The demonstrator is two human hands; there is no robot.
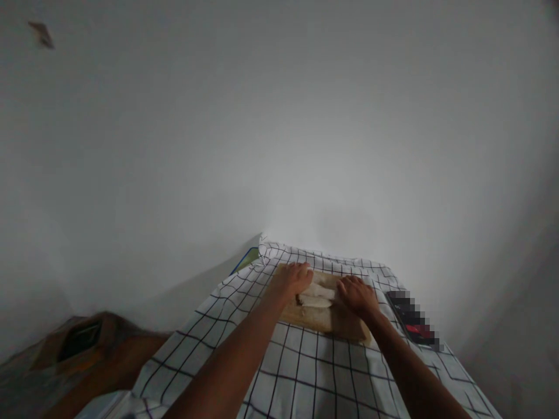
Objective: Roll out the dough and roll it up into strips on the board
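A tan, flat, rectangular piece [314, 317], cloth-like in look, lies on a checked tablecloth [305, 355]. Across its middle run pale, raised folds [321, 295], with a small dark patch near their left end. My left hand [299, 278] is on the far left part, its fingers bent down against the folds. At the right end of the folds is my right hand [356, 295], fingers curled over the material. Both hands are closed on it; their fingertips are partly hidden. The exact material is too dim to make out.
To the right, near the table's edge, lies a dark phone-like object [408, 319], partly pixelated. A pale wall [305, 145] rises behind the table. Down at the left is a brown wooden-looking item [82, 343], and a blue-edged green thing [245, 259] shows behind the cloth.
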